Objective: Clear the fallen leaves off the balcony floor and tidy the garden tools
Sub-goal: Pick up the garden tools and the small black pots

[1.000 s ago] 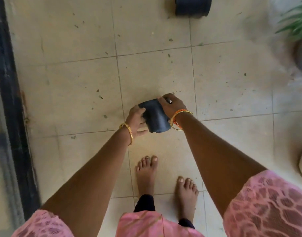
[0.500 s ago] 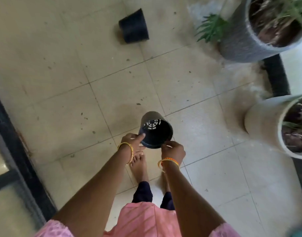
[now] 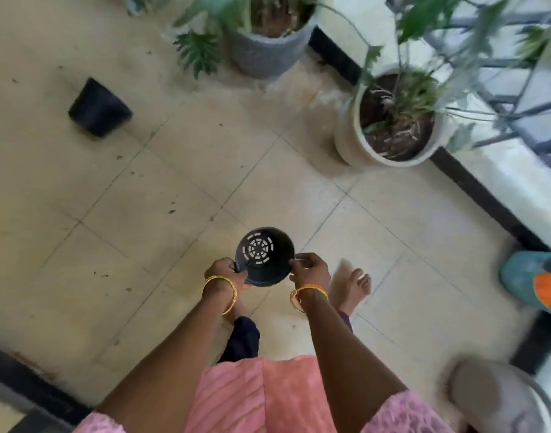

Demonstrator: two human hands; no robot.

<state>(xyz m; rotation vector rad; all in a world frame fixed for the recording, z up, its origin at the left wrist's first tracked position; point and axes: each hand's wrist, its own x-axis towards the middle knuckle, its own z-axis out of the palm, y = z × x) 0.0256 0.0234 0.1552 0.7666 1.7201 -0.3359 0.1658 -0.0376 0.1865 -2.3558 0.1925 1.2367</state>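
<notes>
I hold a small black plastic plant pot [image 3: 263, 254] in front of me above the tiled floor, its open mouth toward me so the slotted drain holes in its bottom show. My left hand [image 3: 225, 271] grips the rim on the left side. My right hand [image 3: 310, 270] pinches the rim on the right side. A second black plastic pot [image 3: 99, 107] lies on its side on the floor at the far left. Small dark bits of leaf litter [image 3: 171, 210] are scattered over the beige tiles.
A grey planter [image 3: 268, 54] and a cream planter [image 3: 350, 135] with green plants stand along the white ledge [image 3: 502, 182] and railing at the right. A teal and orange object [image 3: 536, 282] and a grey pot [image 3: 499, 398] sit at the lower right. A dark door frame [image 3: 24, 379] runs lower left.
The black pot came up from the floor and turned its mouth toward me. My view swung right, bringing the planters and railing in. My right foot has stepped forward.
</notes>
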